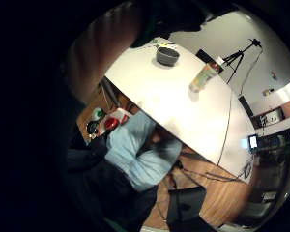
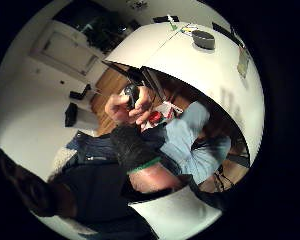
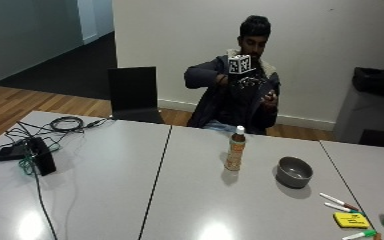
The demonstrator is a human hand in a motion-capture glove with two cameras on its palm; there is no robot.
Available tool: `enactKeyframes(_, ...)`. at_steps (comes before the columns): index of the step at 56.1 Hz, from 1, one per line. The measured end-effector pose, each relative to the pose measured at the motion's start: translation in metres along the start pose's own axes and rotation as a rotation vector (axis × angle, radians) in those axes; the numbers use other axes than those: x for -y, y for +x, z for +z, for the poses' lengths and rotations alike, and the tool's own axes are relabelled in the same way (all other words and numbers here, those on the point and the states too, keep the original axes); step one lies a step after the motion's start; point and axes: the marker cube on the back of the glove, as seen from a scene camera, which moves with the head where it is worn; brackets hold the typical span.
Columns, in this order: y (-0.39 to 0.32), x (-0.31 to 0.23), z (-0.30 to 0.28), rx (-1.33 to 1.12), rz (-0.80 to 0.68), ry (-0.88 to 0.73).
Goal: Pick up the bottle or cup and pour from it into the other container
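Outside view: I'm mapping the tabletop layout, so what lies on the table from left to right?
Black cables and box → bottle → grey bowl → markers → yellow pad.

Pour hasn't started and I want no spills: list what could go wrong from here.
1. The tall capped plastic bottle stands upright and narrow; a careless reach could tip it.
2. Its white cap appears on, so pouring may fail.
3. The low grey bowl sits near loose markers, which spills could wet.

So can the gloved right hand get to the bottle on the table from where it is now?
Probably yes. The right hand is raised at the person's chest, and the bottle stands alone on the table just in front, the bowl off to one side.
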Motion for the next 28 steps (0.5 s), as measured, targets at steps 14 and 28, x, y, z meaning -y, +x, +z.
enactKeyframes(14, 0.005, 0.001, -0.001, -0.011, 0.011, -0.002)
enactKeyframes(28, 0.068, -0.006, 0.011, 0.008, 0.201, -0.025)
